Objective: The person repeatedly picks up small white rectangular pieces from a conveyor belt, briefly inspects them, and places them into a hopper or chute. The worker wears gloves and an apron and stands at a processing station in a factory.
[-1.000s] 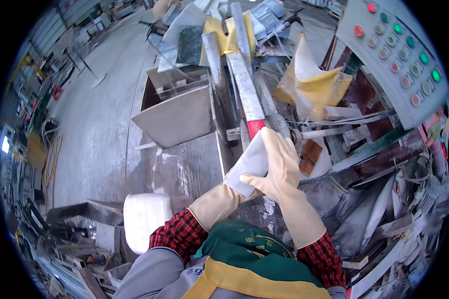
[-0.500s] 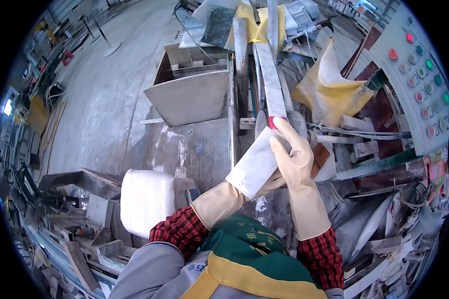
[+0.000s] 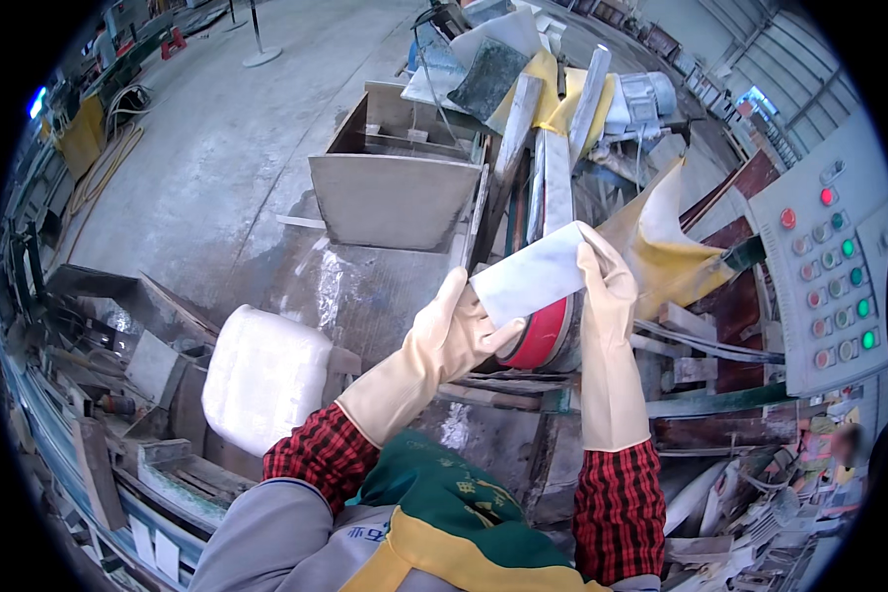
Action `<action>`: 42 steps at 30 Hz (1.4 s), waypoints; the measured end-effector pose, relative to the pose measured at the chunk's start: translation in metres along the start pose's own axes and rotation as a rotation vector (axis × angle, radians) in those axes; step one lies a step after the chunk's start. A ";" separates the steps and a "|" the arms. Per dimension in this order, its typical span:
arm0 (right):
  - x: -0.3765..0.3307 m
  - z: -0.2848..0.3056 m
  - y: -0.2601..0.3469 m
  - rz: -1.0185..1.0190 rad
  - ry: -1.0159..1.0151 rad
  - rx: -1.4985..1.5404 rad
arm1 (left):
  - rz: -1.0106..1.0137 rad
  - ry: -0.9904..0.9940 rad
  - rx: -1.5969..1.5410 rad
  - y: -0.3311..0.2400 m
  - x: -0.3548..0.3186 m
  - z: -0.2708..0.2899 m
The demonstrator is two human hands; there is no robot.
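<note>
Between my two gloved hands I hold a pale grey-white stone tile, a flat rectangle tilted up toward the right. My left hand, in a cream rubber glove, grips its lower left end with the thumb up along the edge. At the upper right end my right hand is closed round the corner. Just below the tile shows a red band on a rounded machine end, partly hidden by the tile and my left fingers. A long whitish strip runs away from me behind the tile.
A control panel with red and green buttons stands at the right. A grey open bin lies beyond my left hand, and a white padded block sits nearer. Yellow-white cloth hangs right of the machine. Scrap boards crowd the lower left.
The tile has turned flatter and come off the red-banded part, which now shows more. My left hand has moved from beneath to its left end; my right hand has shifted to the upper right corner.
</note>
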State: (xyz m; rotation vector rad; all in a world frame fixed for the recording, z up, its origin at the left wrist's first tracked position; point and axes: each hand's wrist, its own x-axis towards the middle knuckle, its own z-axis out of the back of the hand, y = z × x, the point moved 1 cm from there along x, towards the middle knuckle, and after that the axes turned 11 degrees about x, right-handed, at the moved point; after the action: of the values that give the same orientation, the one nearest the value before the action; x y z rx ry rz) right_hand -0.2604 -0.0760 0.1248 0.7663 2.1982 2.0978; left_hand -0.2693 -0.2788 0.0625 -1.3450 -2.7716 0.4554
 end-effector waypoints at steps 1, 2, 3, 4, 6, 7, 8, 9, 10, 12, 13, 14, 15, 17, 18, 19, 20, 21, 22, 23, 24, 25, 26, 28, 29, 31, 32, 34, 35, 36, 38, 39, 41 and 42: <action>0.004 0.002 0.002 -0.003 0.006 -0.023 | -0.006 -0.013 0.034 0.003 0.007 0.001; 0.007 -0.006 0.004 0.003 0.007 0.049 | -0.027 -0.040 0.076 0.002 0.011 0.006; 0.008 -0.015 0.006 0.010 0.006 0.120 | -0.047 -0.067 0.117 0.001 0.014 0.008; 0.008 -0.023 0.009 0.015 0.004 0.191 | -0.116 -0.081 0.157 0.002 0.016 0.009; 0.005 -0.030 0.002 0.022 -0.025 0.283 | -0.240 -0.112 0.246 0.000 0.014 -0.001; 0.001 -0.037 -0.001 0.038 -0.035 0.298 | -0.238 -0.097 0.200 -0.002 0.010 -0.007; -0.005 -0.045 -0.004 0.052 -0.042 0.313 | -0.253 -0.103 0.177 -0.004 0.010 -0.007; -0.015 -0.051 0.001 -0.074 -0.066 0.218 | -0.262 -0.106 0.154 -0.003 0.012 -0.008; -0.022 -0.056 -0.005 -0.075 -0.066 0.198 | -0.270 -0.109 0.130 -0.003 0.013 -0.008; -0.033 -0.068 -0.011 -0.003 -0.012 0.073 | 0.076 0.312 -0.797 -0.002 0.017 0.016; -0.037 -0.073 -0.006 -0.012 -0.018 0.010 | 0.155 0.408 -1.026 0.001 0.019 0.027; -0.040 -0.077 0.000 -0.009 -0.006 0.007 | 0.259 0.491 -1.244 -0.001 0.015 0.027; -0.043 -0.080 0.006 -0.006 0.006 0.004 | 0.242 0.459 -1.232 0.000 0.012 0.028; -0.046 -0.084 0.009 -0.009 0.025 -0.003 | 0.230 0.432 -1.216 0.000 0.005 0.026; -0.047 -0.085 0.010 -0.016 0.032 -0.008 | 0.234 0.436 -1.213 0.000 0.002 0.027; -0.048 -0.086 0.010 -0.022 0.040 -0.012 | 0.222 0.420 -1.184 -0.001 0.002 0.027; -0.049 -0.086 0.009 -0.012 0.045 -0.018 | 0.212 0.403 -1.157 -0.001 0.000 0.027; -0.049 -0.085 0.008 -0.001 0.050 -0.024 | 0.187 0.365 -1.103 -0.001 0.000 0.028; -0.049 -0.085 0.007 0.010 0.055 -0.031 | 0.161 0.327 -1.049 -0.001 0.000 0.029; -0.050 -0.085 0.007 -0.007 0.060 -0.004 | 0.134 0.288 -0.995 -0.001 -0.001 0.031; -0.050 -0.085 0.006 -0.023 0.064 0.023 | 0.107 0.249 -0.941 -0.001 -0.002 0.032; -0.050 -0.085 0.006 -0.040 0.069 0.050 | 0.129 0.267 -0.958 -0.002 -0.003 0.033; -0.051 -0.086 0.005 -0.020 0.073 0.053 | 0.151 0.284 -0.974 -0.003 -0.004 0.033; -0.052 -0.088 0.004 0.020 0.082 0.060 | 0.157 0.336 -0.899 -0.006 -0.009 0.030; -0.053 -0.087 0.003 0.009 0.077 0.070 | 0.103 0.307 -0.738 -0.007 -0.011 0.027; -0.053 -0.086 0.000 -0.016 0.066 0.091 | -0.252 0.045 0.081 -0.010 -0.020 0.005; -0.053 -0.086 -0.001 -0.038 0.078 0.094 | -0.263 0.051 0.088 -0.011 -0.021 0.006; -0.053 -0.085 -0.003 -0.082 0.100 0.099 | -0.283 0.063 0.102 -0.012 -0.023 0.007; -0.053 -0.086 -0.004 -0.080 0.107 0.093 | -0.283 0.054 0.093 -0.013 -0.024 0.008; -0.053 -0.086 -0.005 -0.079 0.114 0.086 | -0.283 0.045 0.084 -0.013 -0.025 0.009; -0.053 -0.083 -0.010 -0.074 0.126 0.061 | -0.304 0.031 0.124 -0.013 -0.026 0.007; -0.054 -0.078 -0.015 -0.071 0.131 0.043 | -0.325 0.025 0.173 -0.013 -0.028 0.002; -0.055 -0.075 -0.018 -0.139 0.109 0.084 | -0.444 -0.077 0.436 -0.011 -0.028 0.005; -0.056 -0.076 -0.017 -0.212 0.081 0.143 | -0.539 -0.176 0.651 -0.007 -0.025 0.013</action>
State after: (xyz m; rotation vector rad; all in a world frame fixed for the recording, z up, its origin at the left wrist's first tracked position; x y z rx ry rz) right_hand -0.2420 -0.1668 0.0989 0.4369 2.3719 1.9219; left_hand -0.2607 -0.3050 0.0543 -0.4205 -2.5733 1.3131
